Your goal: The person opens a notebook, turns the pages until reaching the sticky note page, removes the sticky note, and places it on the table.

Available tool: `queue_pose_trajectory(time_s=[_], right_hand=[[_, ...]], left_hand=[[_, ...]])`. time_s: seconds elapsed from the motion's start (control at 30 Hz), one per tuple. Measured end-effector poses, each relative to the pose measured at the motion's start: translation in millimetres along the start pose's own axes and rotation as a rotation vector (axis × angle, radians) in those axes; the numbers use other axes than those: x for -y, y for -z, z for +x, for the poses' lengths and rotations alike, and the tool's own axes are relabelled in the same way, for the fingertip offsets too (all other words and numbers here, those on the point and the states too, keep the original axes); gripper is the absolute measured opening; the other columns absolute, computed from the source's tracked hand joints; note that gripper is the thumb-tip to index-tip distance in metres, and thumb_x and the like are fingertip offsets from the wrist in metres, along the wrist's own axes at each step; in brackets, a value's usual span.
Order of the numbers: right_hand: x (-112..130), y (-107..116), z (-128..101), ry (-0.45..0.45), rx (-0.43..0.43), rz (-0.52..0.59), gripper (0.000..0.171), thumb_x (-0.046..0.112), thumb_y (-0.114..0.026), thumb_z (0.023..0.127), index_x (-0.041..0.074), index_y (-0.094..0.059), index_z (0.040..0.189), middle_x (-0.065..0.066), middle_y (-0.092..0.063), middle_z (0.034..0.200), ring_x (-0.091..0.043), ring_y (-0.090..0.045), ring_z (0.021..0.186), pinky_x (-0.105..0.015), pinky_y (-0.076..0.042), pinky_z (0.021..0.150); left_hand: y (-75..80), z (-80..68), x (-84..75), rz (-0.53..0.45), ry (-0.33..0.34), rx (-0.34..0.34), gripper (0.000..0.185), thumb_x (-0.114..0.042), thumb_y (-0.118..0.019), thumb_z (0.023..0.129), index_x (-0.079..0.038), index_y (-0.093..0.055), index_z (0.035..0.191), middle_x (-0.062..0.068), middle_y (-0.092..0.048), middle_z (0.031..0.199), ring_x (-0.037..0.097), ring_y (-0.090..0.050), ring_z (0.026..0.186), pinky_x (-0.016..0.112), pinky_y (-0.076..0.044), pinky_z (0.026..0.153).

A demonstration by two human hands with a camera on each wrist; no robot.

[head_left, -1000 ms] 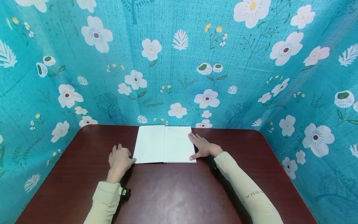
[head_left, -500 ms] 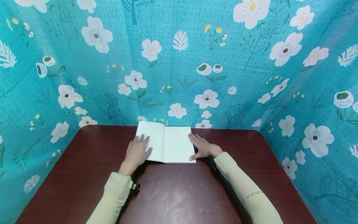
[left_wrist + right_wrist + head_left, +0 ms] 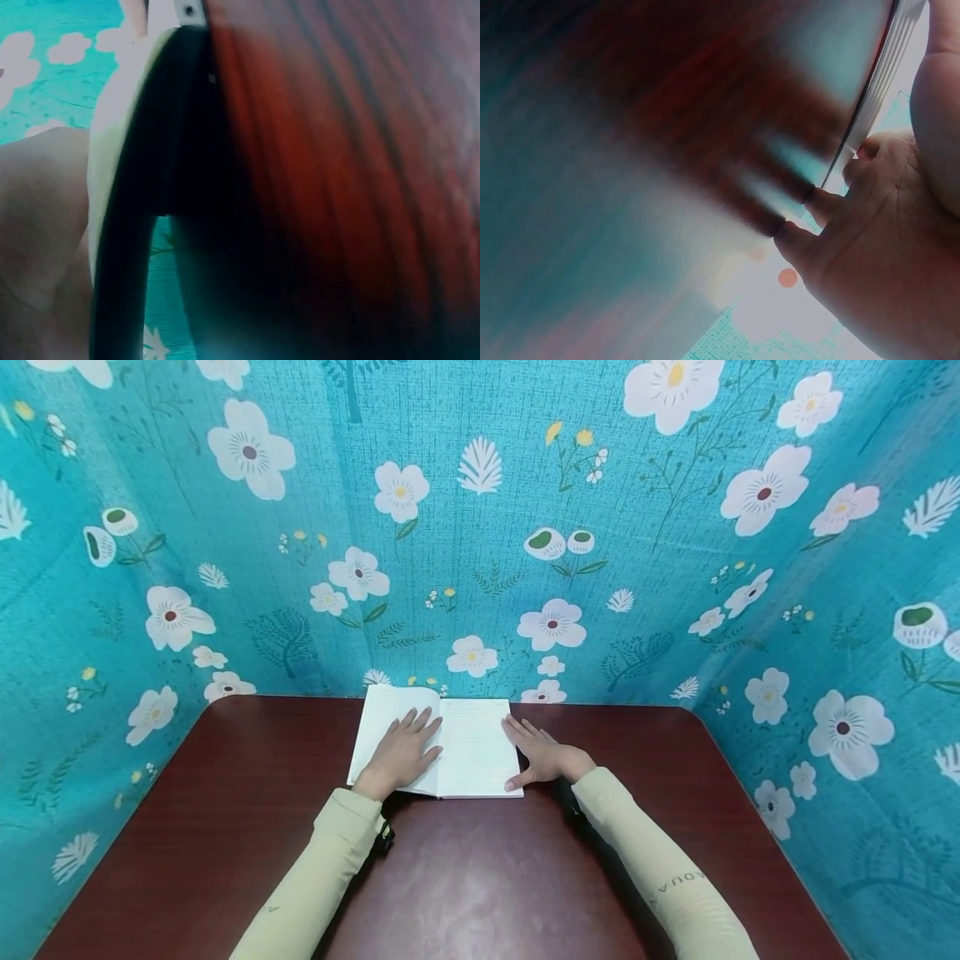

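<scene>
An open white notebook (image 3: 472, 747) lies on the dark red-brown table (image 3: 480, 868) near its far edge. My left hand (image 3: 401, 752) lies flat on the left page with straight fingers spread. My right hand (image 3: 542, 752) rests flat at the notebook's right edge, thumb at the near corner. In the left wrist view the notebook's dark cover edge (image 3: 142, 225) fills the middle, beside my palm (image 3: 37, 225). The right wrist view shows the page edges (image 3: 877, 82) above my fingertips (image 3: 821, 202).
A teal cloth with white flowers (image 3: 480, 527) stands close behind the table and wraps round both sides. Both cream sleeves (image 3: 660, 868) reach over the near half of the table.
My left hand has moved right from the table beside the notebook onto its left page, sliding toward the spine. The left page lifted slightly. My right hand stayed put.
</scene>
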State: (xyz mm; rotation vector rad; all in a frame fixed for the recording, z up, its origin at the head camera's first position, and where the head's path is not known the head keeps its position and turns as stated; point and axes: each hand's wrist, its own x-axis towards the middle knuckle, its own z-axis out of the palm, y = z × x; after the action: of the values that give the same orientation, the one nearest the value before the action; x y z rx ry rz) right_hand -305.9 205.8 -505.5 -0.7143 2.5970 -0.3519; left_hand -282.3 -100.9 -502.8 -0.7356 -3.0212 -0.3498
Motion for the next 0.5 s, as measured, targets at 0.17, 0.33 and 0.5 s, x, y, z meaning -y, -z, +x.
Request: queue_pose_trajectory(time_s=[0.17,0.33,0.5], right_hand=[[1.3,1.0,-1.9,0.001,0.008,0.003,0.127,0.064,-0.076,0.081,0.007,0.002,0.164,-0.013,0.003,0.172,-0.040,0.002,0.157,-0.062,-0.010,0.124],[0.7,2.4,-2.3,0.007,-0.003,0.009,0.126,0.063,-0.076,0.081,0.006,0.001,0.164,-0.014,0.002,0.172,-0.041,0.001,0.157,-0.063,-0.010,0.123],[0.3,1.3,-0.2,0.007,0.001,0.006,0.127,0.064,-0.076,0.081,0.006,0.001,0.164,-0.014,0.002,0.172,-0.040,0.002,0.157,-0.064,-0.010,0.123]], left_hand=[[-7.7,0.1,7.3,-0.052,0.022,0.069,0.060,-0.039,-0.046,0.108,-0.010,-0.037,0.159,0.018,-0.026,0.166,0.042,-0.021,0.154,0.062,-0.021,0.121],[-9.6,-0.6,13.0,-0.122,0.036,0.115,0.059,-0.037,-0.044,0.109,-0.009,-0.033,0.160,0.020,-0.025,0.166,0.045,-0.020,0.153,0.063,-0.020,0.121],[-9.4,-0.4,15.9,-0.133,0.060,0.166,0.060,-0.038,-0.042,0.109,-0.010,-0.030,0.161,0.019,-0.022,0.167,0.045,-0.020,0.153,0.064,-0.020,0.121]])
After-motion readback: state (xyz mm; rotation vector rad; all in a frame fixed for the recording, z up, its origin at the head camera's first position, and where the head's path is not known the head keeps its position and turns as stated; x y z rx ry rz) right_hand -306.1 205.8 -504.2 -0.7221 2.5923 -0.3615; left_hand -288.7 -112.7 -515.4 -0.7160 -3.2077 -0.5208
